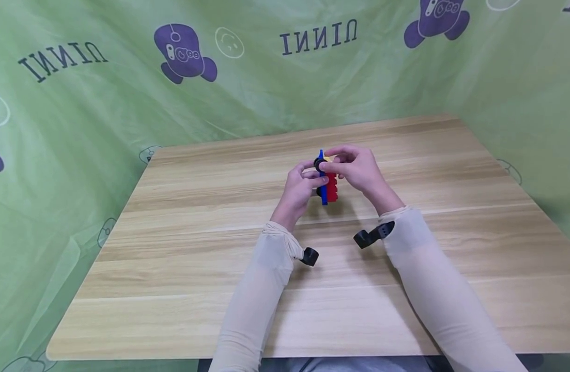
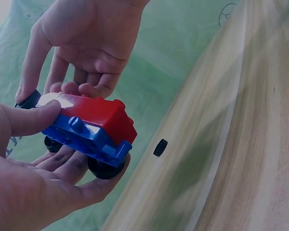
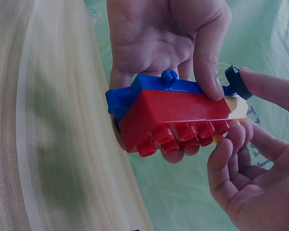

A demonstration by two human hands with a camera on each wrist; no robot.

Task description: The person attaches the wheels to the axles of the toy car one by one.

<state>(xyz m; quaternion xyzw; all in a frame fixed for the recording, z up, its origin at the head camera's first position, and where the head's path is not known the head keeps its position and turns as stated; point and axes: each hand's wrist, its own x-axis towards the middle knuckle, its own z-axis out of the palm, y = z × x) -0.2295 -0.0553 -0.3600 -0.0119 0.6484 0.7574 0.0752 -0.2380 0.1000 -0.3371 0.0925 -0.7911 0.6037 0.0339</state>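
A toy car made of building blocks is held up over the table. Its blue base [image 3: 154, 84] carries a long red block [image 3: 178, 108] with studs and a yellow block [image 3: 235, 103] at one end. My left hand [image 1: 297, 190] grips the car, thumb on the side and fingers around the wheels underneath. My right hand [image 1: 359, 168] has its thumb on a black wheel [image 3: 238, 83] at the axle by the yellow end. Its other fingers curl against the studs there. Another black wheel [image 2: 106, 168] sits under the opposite end.
A loose black wheel [image 2: 160, 147] lies on the wooden table [image 1: 173, 258] beneath the hands. Black wrist cameras [image 1: 374, 235] stick out from both sleeves. A green printed curtain [image 1: 266, 93] hangs behind the table and along its sides.
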